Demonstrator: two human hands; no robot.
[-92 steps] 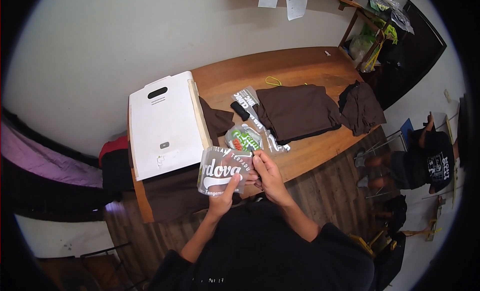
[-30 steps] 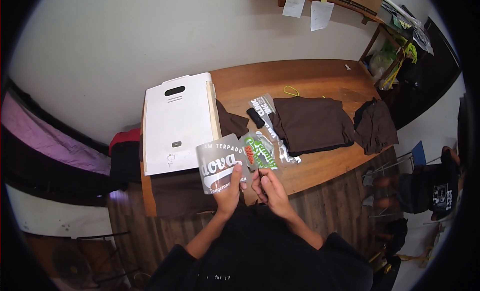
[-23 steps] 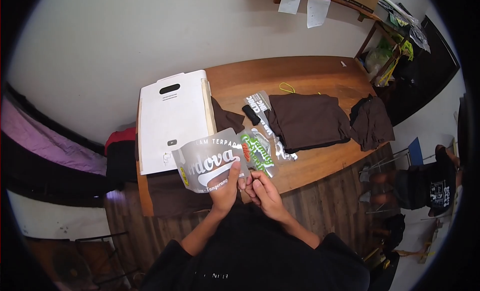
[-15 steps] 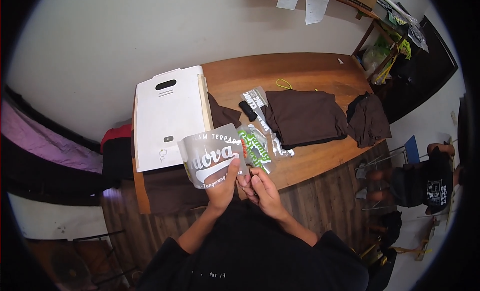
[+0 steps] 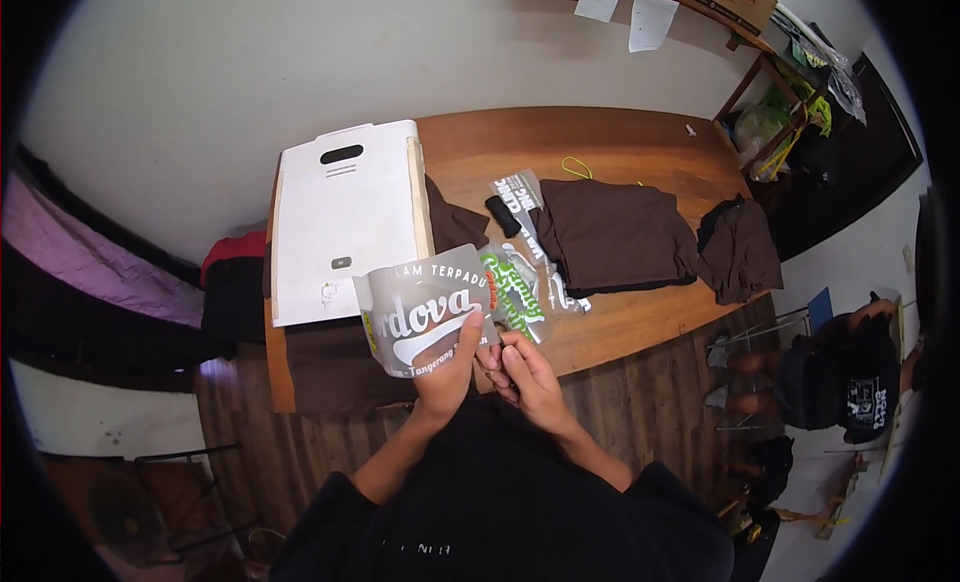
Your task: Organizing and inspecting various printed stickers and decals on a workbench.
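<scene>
The left hand (image 5: 447, 367) is pinching the lower edge of a grey transfer sheet (image 5: 425, 312) with white lettering, its grip pressed on the film above the wooden counter (image 5: 620, 342). The right hand (image 5: 523, 370), at three o'clock of the left, is nipping the sheet's corner, with a folded brown shirt (image 5: 610, 234) lying at one o'clock.

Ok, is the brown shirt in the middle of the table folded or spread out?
Folded: the brown shirt lies as a compact rectangle with straight edges on the wooden table.

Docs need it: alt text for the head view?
Seen from above, a person's left hand holds up a grey transfer sheet with white lettering while the right hand pinches its edge, over a wooden table bearing a white heat press and folded brown shirts.
</scene>
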